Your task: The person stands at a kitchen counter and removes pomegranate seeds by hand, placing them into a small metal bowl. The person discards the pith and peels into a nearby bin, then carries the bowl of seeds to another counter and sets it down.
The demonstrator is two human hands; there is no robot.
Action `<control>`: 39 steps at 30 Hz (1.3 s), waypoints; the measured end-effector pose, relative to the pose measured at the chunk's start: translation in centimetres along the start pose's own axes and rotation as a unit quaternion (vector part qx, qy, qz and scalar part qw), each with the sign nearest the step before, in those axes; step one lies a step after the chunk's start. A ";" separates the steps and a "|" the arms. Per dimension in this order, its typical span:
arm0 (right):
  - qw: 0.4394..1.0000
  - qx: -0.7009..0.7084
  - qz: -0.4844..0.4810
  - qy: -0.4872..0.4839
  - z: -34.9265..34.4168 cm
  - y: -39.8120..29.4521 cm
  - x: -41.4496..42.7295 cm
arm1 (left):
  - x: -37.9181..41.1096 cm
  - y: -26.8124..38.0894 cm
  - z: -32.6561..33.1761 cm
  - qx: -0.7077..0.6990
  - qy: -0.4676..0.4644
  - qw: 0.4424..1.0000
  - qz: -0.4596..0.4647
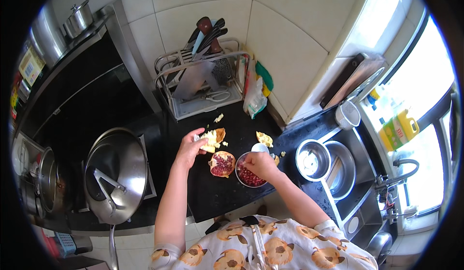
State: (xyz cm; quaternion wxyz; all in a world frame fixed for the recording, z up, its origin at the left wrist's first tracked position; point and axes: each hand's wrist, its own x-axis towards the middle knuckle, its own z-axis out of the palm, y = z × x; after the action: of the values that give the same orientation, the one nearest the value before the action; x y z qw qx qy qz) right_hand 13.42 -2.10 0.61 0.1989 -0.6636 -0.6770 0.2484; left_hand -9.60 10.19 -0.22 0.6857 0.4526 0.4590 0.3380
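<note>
My left hand (189,148) holds a piece of pomegranate rind with pale pith (210,141) above the black countertop. My right hand (259,165) is over a round bowl of red pomegranate seeds (250,177), its fingertips at the seeds; whether they pinch anything is hidden. A cut pomegranate part (222,164), cut side up with seeds in it, lies between the hands, left of the bowl. Beyond the bowl are a small white dish (260,148), partly hidden by my right hand, and another piece of rind (264,139). Small pith scraps lie about.
A steel rack (203,108) with knives and scissors stands at the back, beside plastic bags (255,96). On the left a large wok (123,194) sits on the stove. To the right are a steel pot (313,160), a sink with a basin (346,175), and a yellow jug (398,130) by the window.
</note>
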 end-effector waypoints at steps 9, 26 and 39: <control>0.705 0.703 0.097 0.018 -4.5 4.6 -2.3 | 7.4 -2.7 1.4 0.338 -0.034 0.939 -0.056; 0.809 0.572 0.125 -0.060 -3.0 5.5 -0.4 | 4.6 -2.3 3.4 0.639 0.000 0.757 0.137; 0.978 0.190 0.065 -0.054 -3.8 2.5 -1.3 | 7.0 -1.6 2.0 0.487 0.035 0.842 0.231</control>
State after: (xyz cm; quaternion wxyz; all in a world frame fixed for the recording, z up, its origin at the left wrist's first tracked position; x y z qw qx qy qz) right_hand 17.73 -3.16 2.20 0.2681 -0.6421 -0.5826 0.4199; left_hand -5.18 15.15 -3.66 0.2630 0.8090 0.4700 0.2353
